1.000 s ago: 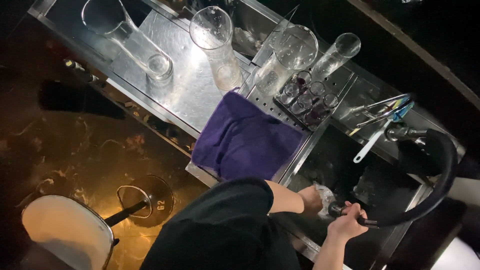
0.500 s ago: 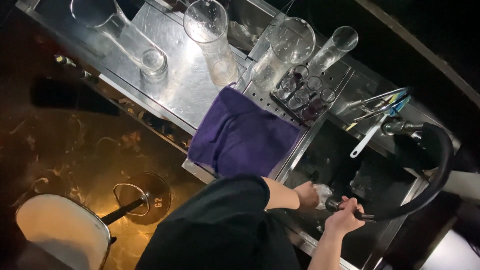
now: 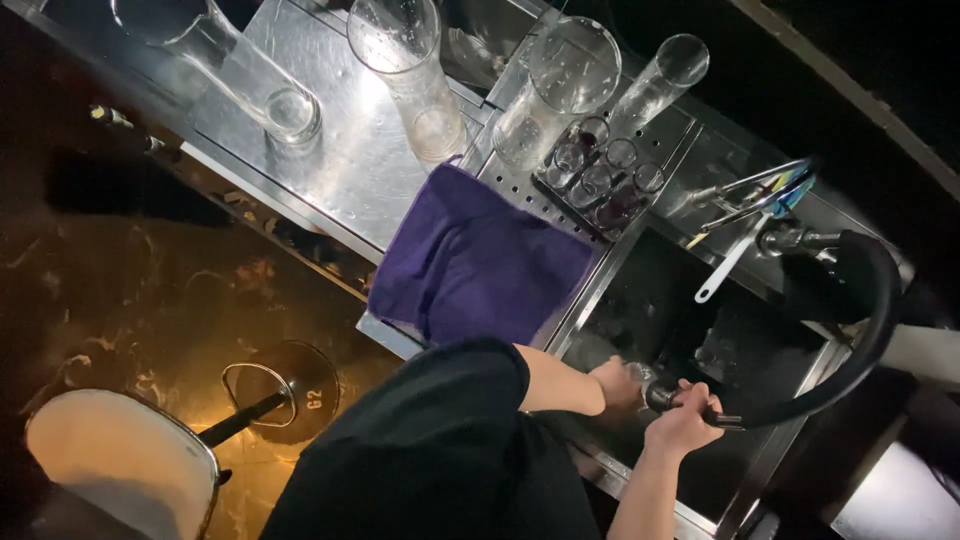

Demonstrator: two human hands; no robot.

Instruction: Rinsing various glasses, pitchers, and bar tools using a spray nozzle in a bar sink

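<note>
My left hand (image 3: pixel 615 385) reaches from a black sleeve into the dark steel sink (image 3: pixel 690 310) and holds a small clear glass (image 3: pixel 638 374). My right hand (image 3: pixel 685 425) grips the nozzle end of a black flexible spray hose (image 3: pixel 868 330), which loops up to the tap at the sink's far side. The nozzle sits right against the glass. The dark basin hides whether water is flowing.
A purple cloth (image 3: pixel 480 265) hangs over the steel counter beside the sink. Tall beer glasses (image 3: pixel 400 60) and small shot glasses (image 3: pixel 600 185) stand on the drainer. A white spoon (image 3: pixel 725 265) and metal tools (image 3: pixel 750 190) lie behind the sink. A bar stool (image 3: pixel 110 465) stands on the floor.
Both hands stay in the sink with the glass and the hose nozzle, shifting only slightly. The view has drifted a little across the counter.
</note>
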